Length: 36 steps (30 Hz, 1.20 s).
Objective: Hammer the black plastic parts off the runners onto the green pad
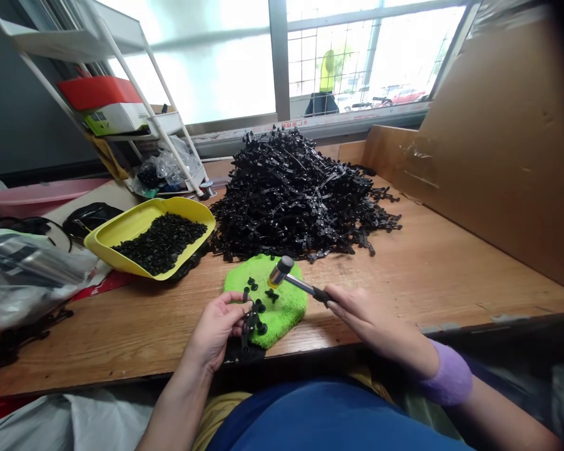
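Note:
My left hand (223, 326) pinches a black plastic part (252, 321) with round knobs, at the near left edge of a fuzzy green pad (286, 313). In my right hand (357, 313) is a small mallet (302, 284), gripped by its dark handle. Its head, black on top and yellowish below, hovers over the pad's upper right. Beneath the head lies a small black cross-shaped piece (272, 295) on the pad. Another little black piece (252, 283) sits near the pad's upper left. My left fingers hide some of the held part.
A large heap of black plastic parts (295, 194) rises behind the pad. To the left, a yellow tub (122, 228) holds small black pieces. A white shelf rack (154, 119) stands at back left; a cardboard sheet (492, 156) walls the right side. Outside the window is a person (327, 78).

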Each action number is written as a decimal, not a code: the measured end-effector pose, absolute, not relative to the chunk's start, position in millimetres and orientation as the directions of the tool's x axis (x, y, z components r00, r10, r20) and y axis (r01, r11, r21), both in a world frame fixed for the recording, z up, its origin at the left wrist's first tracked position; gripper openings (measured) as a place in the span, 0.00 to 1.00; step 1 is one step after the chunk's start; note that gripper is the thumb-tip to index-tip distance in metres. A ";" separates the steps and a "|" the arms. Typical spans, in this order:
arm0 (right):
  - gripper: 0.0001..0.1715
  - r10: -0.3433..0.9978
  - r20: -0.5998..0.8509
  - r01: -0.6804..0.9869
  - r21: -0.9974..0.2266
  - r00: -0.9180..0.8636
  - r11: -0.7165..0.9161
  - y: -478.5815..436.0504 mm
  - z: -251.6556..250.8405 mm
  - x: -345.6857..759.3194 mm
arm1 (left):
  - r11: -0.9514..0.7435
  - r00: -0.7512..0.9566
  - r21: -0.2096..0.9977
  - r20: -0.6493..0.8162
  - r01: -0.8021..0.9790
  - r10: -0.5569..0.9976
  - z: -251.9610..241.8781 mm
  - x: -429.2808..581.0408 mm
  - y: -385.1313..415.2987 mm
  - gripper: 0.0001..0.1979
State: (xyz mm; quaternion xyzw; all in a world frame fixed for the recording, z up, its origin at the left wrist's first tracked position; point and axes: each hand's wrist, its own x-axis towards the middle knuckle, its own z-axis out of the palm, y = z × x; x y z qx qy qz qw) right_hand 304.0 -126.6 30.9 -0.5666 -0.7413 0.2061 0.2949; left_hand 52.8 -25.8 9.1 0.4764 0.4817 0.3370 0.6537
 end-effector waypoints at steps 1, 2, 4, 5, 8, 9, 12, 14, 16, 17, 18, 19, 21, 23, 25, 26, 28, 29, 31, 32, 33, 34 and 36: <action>0.13 0.950 0.242 0.711 -0.633 -0.195 0.307 -125.1 33.7 302.4 | 0.314 0.308 0.949 -0.306 0.026 0.901 9.1 52.8 -25.9 0.16; 0.12 0.937 0.288 0.702 -0.626 -0.197 0.340 -123.6 36.4 300.7 | 0.308 0.306 0.951 -0.302 0.030 0.903 9.2 52.8 -26.1 0.16; 0.11 0.911 0.365 0.687 -0.612 -0.194 0.392 -120.7 40.1 296.5 | 0.299 0.308 0.954 -0.294 0.032 0.905 9.7 52.7 -26.5 0.16; 0.11 0.907 0.370 0.694 -0.600 -0.199 0.397 -119.3 40.7 294.1 | 0.294 0.314 0.955 -0.288 0.030 0.905 9.9 52.6 -26.6 0.15; 0.09 0.928 0.249 0.773 -0.516 -0.278 0.370 -116.3 37.4 287.6 | 0.290 0.345 0.957 -0.278 0.018 0.897 10.2 52.1 -26.5 0.15; 0.09 0.933 0.195 0.796 -0.486 -0.304 0.361 -115.8 35.1 286.2 | 0.296 0.355 0.955 -0.282 0.016 0.891 10.2 51.7 -26.4 0.15; 0.09 0.938 0.163 0.806 -0.482 -0.305 0.345 -116.1 29.2 285.2 | 0.324 0.365 0.946 -0.308 0.018 0.879 10.2 50.1 -26.1 0.15; 0.09 0.941 0.195 0.781 -0.526 -0.275 0.337 -117.3 28.0 286.7 | 0.333 0.364 0.943 -0.317 0.019 0.876 10.6 49.3 -26.0 0.14; 0.09 0.941 0.217 0.761 -0.554 -0.259 0.337 -118.6 28.7 288.4 | 0.333 0.363 0.943 -0.317 0.018 0.876 11.4 49.3 -25.7 0.14; 0.09 0.941 0.220 0.756 -0.561 -0.258 0.339 -119.2 29.2 289.0 | 0.331 0.363 0.943 -0.315 0.017 0.877 11.8 49.6 -25.5 0.14; 0.09 0.940 0.220 0.756 -0.559 -0.260 0.340 -119.6 29.4 289.3 | 0.330 0.363 0.944 -0.313 0.017 0.878 12.1 50.0 -25.2 0.14; 0.09 0.940 0.217 0.761 -0.552 -0.262 0.340 -119.9 29.4 289.4 | 0.328 0.363 0.944 -0.312 0.018 0.878 12.2 50.5 -25.0 0.14; 0.08 0.942 0.206 0.778 -0.531 -0.267 0.336 -120.2 29.0 289.0 | 0.321 0.359 0.947 -0.311 0.034 0.880 12.0 51.5 -24.5 0.15; 0.09 0.944 0.192 0.796 -0.508 -0.269 0.330 -120.0 29.6 288.7 | 0.305 0.351 0.951 -0.305 0.059 0.885 11.2 52.0 -24.1 0.15; 0.08 0.944 0.170 0.812 -0.482 -0.283 0.330 -119.2 32.7 289.2 | 0.290 0.346 0.954 -0.299 0.077 0.889 10.2 51.9 -23.9 0.15; 0.08 0.942 0.165 0.815 -0.472 -0.292 0.336 -118.7 35.2 289.6 | 0.287 0.346 0.954 -0.297 0.082 0.890 9.8 51.7 -23.9 0.15; 0.09 0.935 0.195 0.804 -0.478 -0.296 0.354 -117.5 40.8 290.1 | 0.283 0.345 0.955 -0.294 0.083 0.891 9.4 51.4 -24.1 0.15; 0.09 0.930 0.241 0.789 -0.494 -0.279 0.365 -116.9 43.3 290.0 | 0.284 0.343 0.955 -0.294 0.082 0.892 9.5 51.4 -24.3 0.15; 0.11 0.915 0.333 0.766 -0.520 -0.226 0.378 -115.9 46.2 288.6 | 0.287 0.339 0.955 -0.296 0.078 0.893 10.4 51.6 -24.6 0.15; 0.11 0.914 0.342 0.772 -0.512 -0.218 0.376 -115.6 46.3 287.2 | 0.287 0.337 0.955 -0.297 0.080 0.893 11.0 51.9 -24.8 0.15; 0.10 0.919 0.319 0.795 -0.484 -0.231 0.367 -115.4 45.8 285.7 | 0.286 0.337 0.955 -0.297 0.084 0.893 11.6 52.2 -25.0 0.15; 0.09 0.929 0.270 0.826 -0.439 -0.255 0.354 -115.3 44.9 284.2 | 0.283 0.339 0.955 -0.296 0.089 0.893 12.0 52.5 -25.1 0.15; 0.08 0.942 0.161 0.873 -0.357 -0.294 0.333 -115.7 43.1 281.8 | 0.268 0.343 0.959 -0.284 0.096 0.895 12.2 53.1 -25.1 0.15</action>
